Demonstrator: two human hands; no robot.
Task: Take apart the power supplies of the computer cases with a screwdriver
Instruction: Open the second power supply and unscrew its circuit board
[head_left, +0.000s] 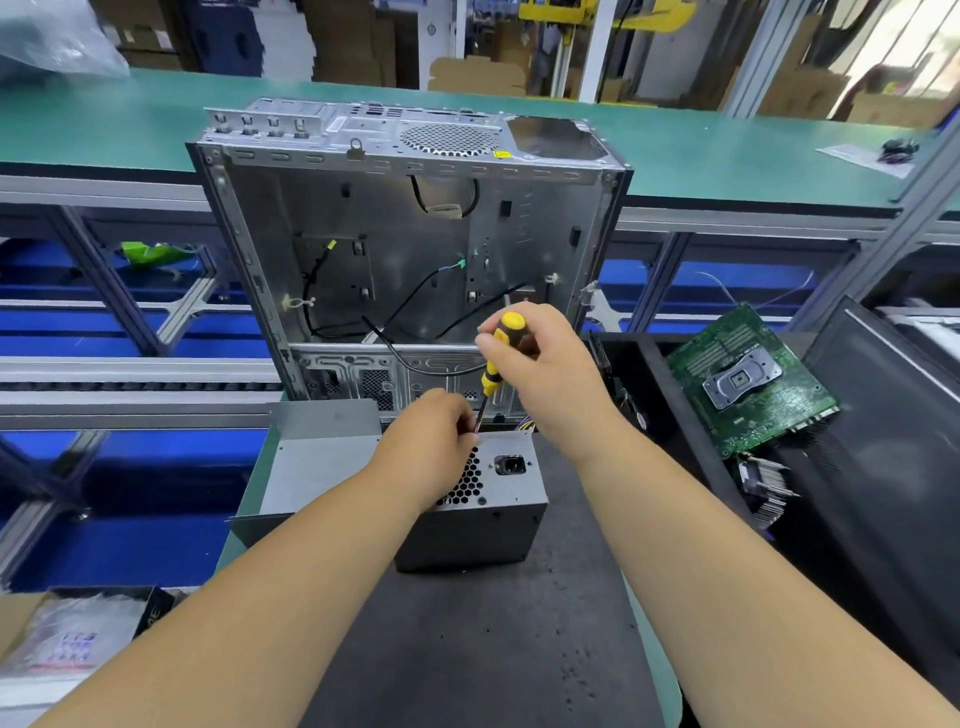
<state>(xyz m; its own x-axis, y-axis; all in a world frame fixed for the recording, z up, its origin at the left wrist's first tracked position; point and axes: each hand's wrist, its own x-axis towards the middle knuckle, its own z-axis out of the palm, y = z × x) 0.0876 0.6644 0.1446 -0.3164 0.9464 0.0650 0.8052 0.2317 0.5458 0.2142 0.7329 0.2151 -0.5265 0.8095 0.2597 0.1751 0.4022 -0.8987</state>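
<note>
Grey sheet steel makes up the power supply (467, 499), which stands on the dark mat of the desk (493, 649) directly in front of the person, its honeycomb vent and mains socket facing up toward the camera. Behind it the gutted computer case (405, 234) stands open, loose black cables hanging inside. The right hand (540, 364) wraps its fingers (488, 343) around the yellow and black handle of the screwdriver (493, 358), held nearly upright with the shaft running down to the far top edge of the supply. The left hand (431, 441) rests on the vent face, fingers curled around the lower shaft near the tip, steadying both tool and box; the tip itself is hidden behind that hand.

The step in hand appears to be backing out a cover screw. Doing it well likely means keeping the shaft square to the screw head, pressing down firmly while turning so the bit does not cam out, and letting the left hand pin the box against sliding. A motherboard (748, 384) lies in the black bin (883, 415) to the right.
</note>
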